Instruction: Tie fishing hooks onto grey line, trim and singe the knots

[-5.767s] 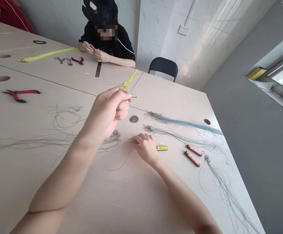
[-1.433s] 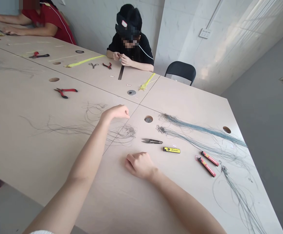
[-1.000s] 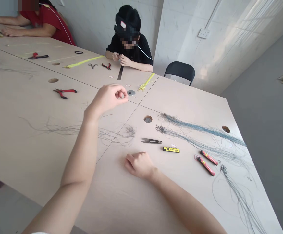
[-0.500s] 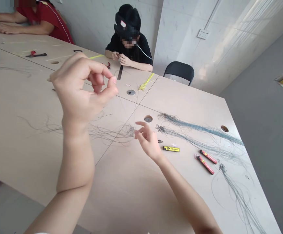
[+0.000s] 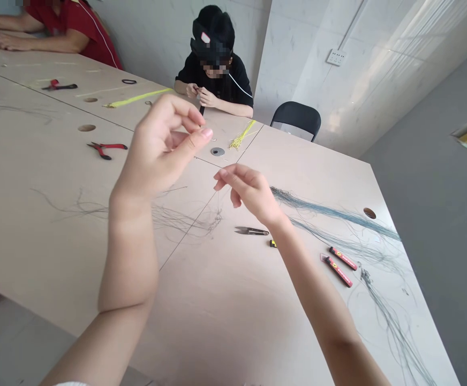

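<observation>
My left hand is raised over the table, thumb and fingertips pinched together. A fine line seemed to run from it a moment ago; now what it pinches is too thin to make out clearly. Lower and to the right, my right hand is also closed in a pinch, with a faint thin line hanging below its fingertips. Beneath the hands lies a loose bundle of fine dark lines, its tangled end under my right hand. Thread snips lie just below that hand, and a yellow lighter is partly hidden by my right forearm.
Bluish lines and a greenish bundle lie right, near two red lighters. Red-handled pliers lie left. Yellow strands lie ahead. Opposite sits a person in black; another wears red. A chair stands behind.
My left hand has moved right and slightly down. My right hand has risen toward it, and its fingers have closed into a pinch. The snips and left-hand pliers have come into fuller view.
</observation>
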Action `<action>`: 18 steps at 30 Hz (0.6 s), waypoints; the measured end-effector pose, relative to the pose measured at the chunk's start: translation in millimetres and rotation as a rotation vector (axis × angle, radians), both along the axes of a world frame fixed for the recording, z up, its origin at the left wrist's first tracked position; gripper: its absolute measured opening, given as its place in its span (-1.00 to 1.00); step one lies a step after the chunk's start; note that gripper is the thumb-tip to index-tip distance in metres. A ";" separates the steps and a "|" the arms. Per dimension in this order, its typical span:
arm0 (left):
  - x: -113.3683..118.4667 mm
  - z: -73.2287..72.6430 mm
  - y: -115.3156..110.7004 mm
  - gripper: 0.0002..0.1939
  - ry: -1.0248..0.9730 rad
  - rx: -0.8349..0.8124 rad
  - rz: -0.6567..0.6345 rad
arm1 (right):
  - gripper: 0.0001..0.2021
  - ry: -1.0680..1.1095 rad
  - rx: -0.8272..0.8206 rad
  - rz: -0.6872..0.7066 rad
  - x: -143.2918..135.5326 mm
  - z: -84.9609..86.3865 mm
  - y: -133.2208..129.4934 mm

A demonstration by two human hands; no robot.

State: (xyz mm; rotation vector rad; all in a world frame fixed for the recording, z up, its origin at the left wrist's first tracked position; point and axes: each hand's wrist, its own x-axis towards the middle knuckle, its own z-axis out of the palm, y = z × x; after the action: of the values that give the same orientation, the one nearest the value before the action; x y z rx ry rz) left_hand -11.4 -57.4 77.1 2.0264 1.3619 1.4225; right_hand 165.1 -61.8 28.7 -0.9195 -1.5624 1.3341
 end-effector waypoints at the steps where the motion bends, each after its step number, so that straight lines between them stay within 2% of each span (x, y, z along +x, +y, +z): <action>1: -2.0 -0.1 2.7 -0.69 0.015 -0.104 -0.083 | -0.79 0.020 0.005 -0.014 0.6 3.0 1.1; 4: -9.1 -1.6 11.0 -0.63 0.192 -0.429 -0.373 | -0.79 0.048 0.024 -0.037 1.5 5.2 3.4; 6: -12.7 -4.0 16.5 -0.65 0.309 -0.550 -0.479 | -0.78 0.053 0.034 -0.034 1.4 2.0 4.1; 11: -13.0 -9.3 25.1 -0.69 0.481 -0.694 -0.372 | -0.76 0.064 0.065 -0.028 0.3 -7.1 1.9; 14: -10.8 -10.3 27.3 -0.74 0.521 -0.766 -0.396 | -0.75 0.049 0.111 -0.025 -0.2 -6.7 -2.5; 18: -9.3 -13.3 31.1 -0.71 0.528 -0.704 -0.422 | -0.75 0.010 0.131 -0.064 4.1 -14.7 -6.7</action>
State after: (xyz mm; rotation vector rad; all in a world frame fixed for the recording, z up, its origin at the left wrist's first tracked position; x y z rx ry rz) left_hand -20.8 -26.3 63.8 2.0506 1.2507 0.1717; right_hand 169.2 -68.4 14.0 -0.8728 -1.5793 1.1756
